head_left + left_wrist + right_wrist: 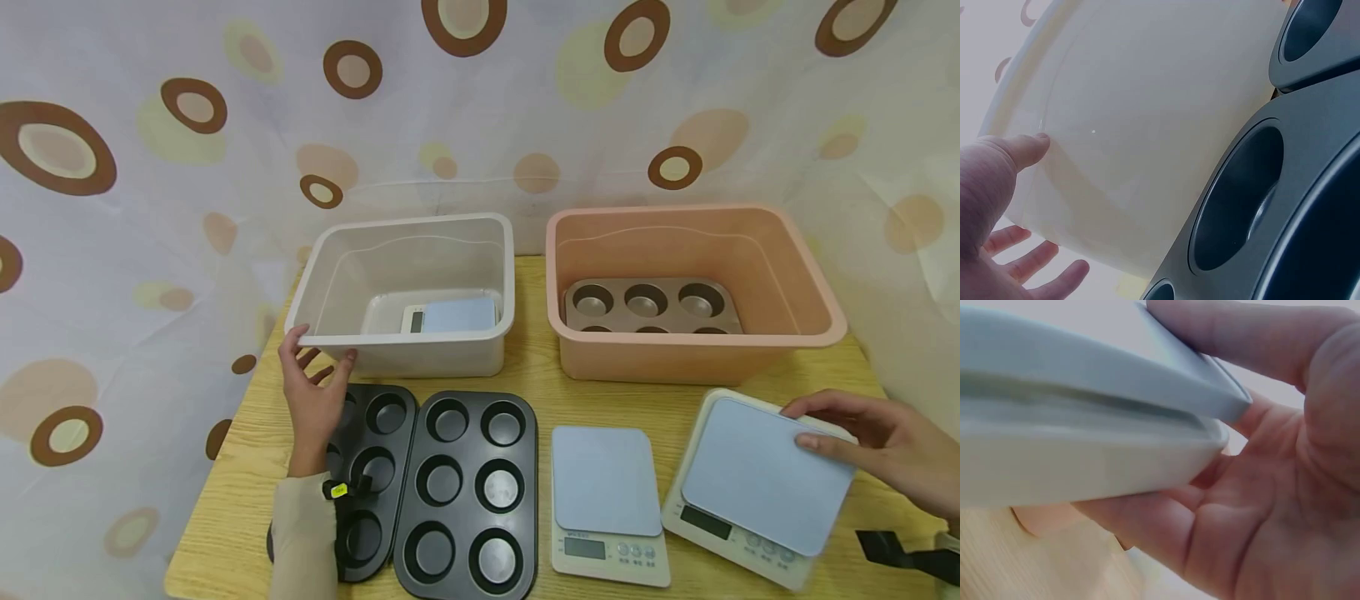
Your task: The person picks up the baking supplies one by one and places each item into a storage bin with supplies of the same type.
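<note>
My left hand (pixel 313 408) holds the front left corner of a white plastic bin (pixel 420 339). Its thumb lies against the outer wall in the left wrist view, the other fingers round the corner. Inside that bin lies a kitchen scale (pixel 459 315) with a pale blue plate. At the right, my right hand (pixel 888 442) grips another kitchen scale (pixel 765 475) by its far right corner. The thumb is on the blue plate, and fingers reach under the white base (pixel 1085 465) in the right wrist view. This scale is tilted, over the table's right side.
A third kitchen scale (pixel 606 483) lies flat left of the held one. Two dark muffin pans (pixel 471 450) sit side by side below the white bin, one partly under my left forearm. A pink bin (pixel 697 340) at the back right contains a brownish muffin pan (pixel 618 287).
</note>
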Demonstrator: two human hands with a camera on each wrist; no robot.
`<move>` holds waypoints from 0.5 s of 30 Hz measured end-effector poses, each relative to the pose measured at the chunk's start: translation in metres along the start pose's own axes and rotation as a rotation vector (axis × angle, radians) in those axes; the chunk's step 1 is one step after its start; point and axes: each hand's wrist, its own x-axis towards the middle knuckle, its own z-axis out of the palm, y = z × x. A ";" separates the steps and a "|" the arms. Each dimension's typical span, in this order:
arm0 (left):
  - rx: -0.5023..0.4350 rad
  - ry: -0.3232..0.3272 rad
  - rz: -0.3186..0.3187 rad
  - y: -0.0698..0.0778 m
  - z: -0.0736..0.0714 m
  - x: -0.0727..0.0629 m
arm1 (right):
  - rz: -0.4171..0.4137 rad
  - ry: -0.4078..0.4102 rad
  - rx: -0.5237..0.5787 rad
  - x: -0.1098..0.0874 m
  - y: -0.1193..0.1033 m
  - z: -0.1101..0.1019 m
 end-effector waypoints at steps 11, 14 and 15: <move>-0.024 0.013 0.013 0.003 0.002 0.001 | -0.007 0.036 0.132 0.008 -0.012 0.007; -0.023 0.005 0.022 0.000 0.000 0.002 | 0.021 0.002 0.204 0.010 -0.017 0.009; -0.024 0.004 0.024 0.000 0.000 0.002 | 0.029 -0.010 0.237 0.011 -0.018 0.010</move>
